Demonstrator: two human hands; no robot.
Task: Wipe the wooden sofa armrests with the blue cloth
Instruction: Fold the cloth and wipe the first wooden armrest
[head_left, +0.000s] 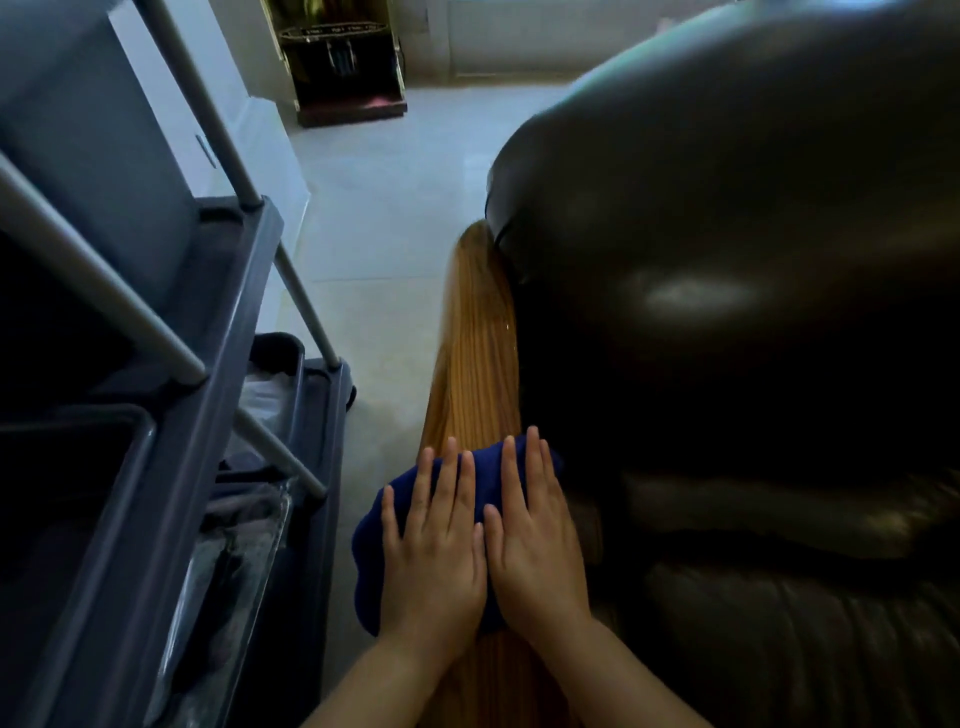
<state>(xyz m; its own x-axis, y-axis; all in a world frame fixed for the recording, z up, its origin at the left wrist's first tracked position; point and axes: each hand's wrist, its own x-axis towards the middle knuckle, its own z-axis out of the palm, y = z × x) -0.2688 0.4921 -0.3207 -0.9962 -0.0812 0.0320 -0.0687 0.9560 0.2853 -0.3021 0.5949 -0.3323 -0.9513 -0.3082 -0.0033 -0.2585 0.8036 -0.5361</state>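
Observation:
A long wooden armrest (478, 353) with a striped orange grain runs away from me along the left side of a dark leather sofa (727, 270). A folded blue cloth (371, 540) lies across the near part of the armrest and hangs over its left edge. My left hand (434, 551) and my right hand (535, 540) lie side by side, flat on top of the cloth, fingers stretched forward and slightly spread. Both palms press the cloth against the wood.
A grey cleaning cart (171, 395) with metal posts and bins stands close on the left, leaving a narrow strip of pale tiled floor (384, 218) between it and the armrest. A dark cabinet (343, 62) stands against the far wall.

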